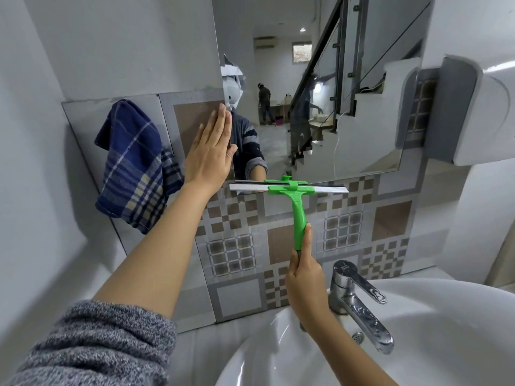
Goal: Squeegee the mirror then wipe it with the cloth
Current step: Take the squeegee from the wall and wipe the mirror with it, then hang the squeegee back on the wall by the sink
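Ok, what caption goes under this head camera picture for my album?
Right hand holds green squeegee at mirror's bottom edge; left hand flat on it.

1. The light is soft, cool and even, moderately bright, with no hard glare.
2. Diffuse shadows fall on the white wall (pixel 41 135) left of the hanging cloth (pixel 133 165) and under the left forearm.
3. The chrome faucet (pixel 359 302) carries small bright highlights.
4. A ceiling lamp shows as a bright spot reflected in the mirror (pixel 362 107).
5. Wide-angle distortion bends straight lines toward the edges.
6. The grey sleeve (pixel 92 346) at the lower left looks soft.
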A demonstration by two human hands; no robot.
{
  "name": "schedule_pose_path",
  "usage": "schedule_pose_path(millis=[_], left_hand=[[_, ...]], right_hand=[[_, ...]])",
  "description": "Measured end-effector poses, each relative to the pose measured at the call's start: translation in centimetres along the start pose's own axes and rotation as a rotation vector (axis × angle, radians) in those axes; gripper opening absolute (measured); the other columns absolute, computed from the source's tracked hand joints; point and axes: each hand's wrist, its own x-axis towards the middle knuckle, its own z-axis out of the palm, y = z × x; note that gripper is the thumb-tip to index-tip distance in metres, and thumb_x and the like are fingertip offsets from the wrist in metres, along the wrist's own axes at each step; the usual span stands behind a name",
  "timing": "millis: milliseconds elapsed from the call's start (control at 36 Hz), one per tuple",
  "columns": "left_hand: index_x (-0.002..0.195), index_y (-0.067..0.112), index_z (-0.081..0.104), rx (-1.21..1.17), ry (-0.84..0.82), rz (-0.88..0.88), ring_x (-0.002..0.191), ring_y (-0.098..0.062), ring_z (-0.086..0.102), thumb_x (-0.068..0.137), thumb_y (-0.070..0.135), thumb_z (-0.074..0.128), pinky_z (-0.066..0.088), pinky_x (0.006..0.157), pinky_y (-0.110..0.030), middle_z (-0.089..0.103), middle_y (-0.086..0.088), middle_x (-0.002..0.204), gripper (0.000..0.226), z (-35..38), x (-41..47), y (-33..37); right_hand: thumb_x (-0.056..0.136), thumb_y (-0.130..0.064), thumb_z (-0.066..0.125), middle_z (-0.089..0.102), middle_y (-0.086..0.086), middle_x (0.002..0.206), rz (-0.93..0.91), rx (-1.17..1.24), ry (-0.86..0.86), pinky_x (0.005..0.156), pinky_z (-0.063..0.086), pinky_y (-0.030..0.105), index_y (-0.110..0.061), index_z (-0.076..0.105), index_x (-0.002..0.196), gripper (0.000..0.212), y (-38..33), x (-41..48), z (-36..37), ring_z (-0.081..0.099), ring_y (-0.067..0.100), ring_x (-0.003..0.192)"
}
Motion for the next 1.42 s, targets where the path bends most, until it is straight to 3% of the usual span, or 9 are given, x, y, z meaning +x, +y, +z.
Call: schedule_pose_path(millis=[306,472,611,778,833,972,1056,1278,1417], left_hand=[[0.147,0.010,0.005,-0.075,0.046,-0.109,0.144,-0.021,0.003,0.099,0.022,0.036,0.002,0.116,-0.033,0.003,-0.008,0.157,0.057,0.7,-0.8,1.5],[0.147,0.010,0.006,-0.077,0.036,-0.164,0.144,-0.021,0.003,0.099,0.020,0.038,0.001,0.115,-0.033,0.003,-0.008,0.157,0.059,0.5,-1.2,2.4],[0.147,0.009,0.007,-0.086,0.017,-0.238,0.144,-0.021,0.001,0.096,0.014,0.042,0.001,0.116,-0.033,0.003,-0.007,0.157,0.062,-0.1,-1.6,3.9],[0.146,0.006,0.014,-0.147,-0.057,-0.239,0.144,-0.022,0.006,0.096,0.017,0.045,0.008,0.117,-0.033,0.010,-0.008,0.156,0.059,-1.2,-3.9,7.3],[0.145,0.008,0.020,-0.220,-0.134,-0.225,0.144,-0.020,0.008,0.097,0.020,0.044,0.011,0.116,-0.034,0.015,-0.007,0.155,0.055,-1.8,-4.9,8.8],[0.145,0.020,0.023,-0.379,-0.464,-0.101,0.141,-0.005,0.007,0.099,0.030,0.039,0.007,0.112,-0.033,0.017,0.007,0.153,0.050,-4.1,-8.3,13.0],[0.146,0.024,0.022,-0.351,-0.559,-0.044,0.138,-0.001,0.008,0.099,0.031,0.039,0.006,0.111,-0.029,0.017,0.008,0.153,0.050,-5.4,-9.7,14.8],[0.142,0.028,0.030,-0.336,-0.606,-0.077,0.138,-0.012,0.025,0.096,0.025,0.045,0.027,0.112,-0.041,0.031,0.003,0.149,0.049,-8.7,-10.6,18.0],[0.137,0.027,0.041,-0.311,-0.488,-0.194,0.108,-0.017,0.056,0.094,0.020,0.049,0.050,0.090,-0.038,0.053,-0.001,0.134,0.045,-10.9,-11.3,17.8]], right_hand=[[0.099,-0.023,0.035,0.054,0.003,0.079,0.031,-0.195,-0.111,0.057,0.048,0.032,-0.038,-0.016,0.142,0.068,2.2,-1.1,-2.7,0.052,0.014,0.063],[0.100,-0.026,0.035,0.056,0.002,0.080,0.017,-0.264,-0.146,0.052,0.042,0.026,-0.036,-0.020,0.137,0.067,2.2,-1.8,-4.4,0.054,0.014,0.064],[0.100,-0.029,0.033,0.047,-0.002,0.079,-0.039,-0.339,-0.213,0.041,0.024,0.017,-0.033,-0.012,0.144,0.064,1.1,-2.4,-6.4,0.036,0.003,0.053],[0.100,-0.029,0.037,0.055,0.000,0.086,-0.129,-0.341,-0.286,0.042,0.029,0.015,-0.037,-0.003,0.146,0.061,1.3,-2.2,-9.3,0.043,0.005,0.055],[0.100,-0.030,0.035,0.050,-0.001,0.085,-0.184,-0.358,-0.305,0.043,0.027,0.015,-0.037,-0.003,0.146,0.060,1.2,-2.1,-10.9,0.044,0.007,0.057],[0.100,-0.033,0.035,0.054,0.002,0.082,-0.339,-0.434,-0.379,0.048,0.041,0.024,-0.039,0.006,0.146,0.055,1.2,-0.8,-14.8,0.054,0.016,0.063],[0.099,-0.033,0.037,0.061,0.004,0.085,-0.435,-0.497,-0.414,0.056,0.053,0.032,-0.040,0.010,0.145,0.054,0.9,0.8,-17.2,0.056,0.017,0.062],[0.097,-0.036,0.042,0.058,-0.002,0.084,-0.764,-0.584,-0.508,0.056,0.047,0.029,-0.045,0.021,0.142,0.050,-1.2,5.0,-21.6,0.056,0.016,0.069],[0.093,-0.048,0.045,0.053,-0.007,0.080,-0.925,-0.584,-0.434,0.055,0.042,0.029,-0.050,0.031,0.136,0.046,-3.1,6.5,-22.5,0.052,0.015,0.067]])
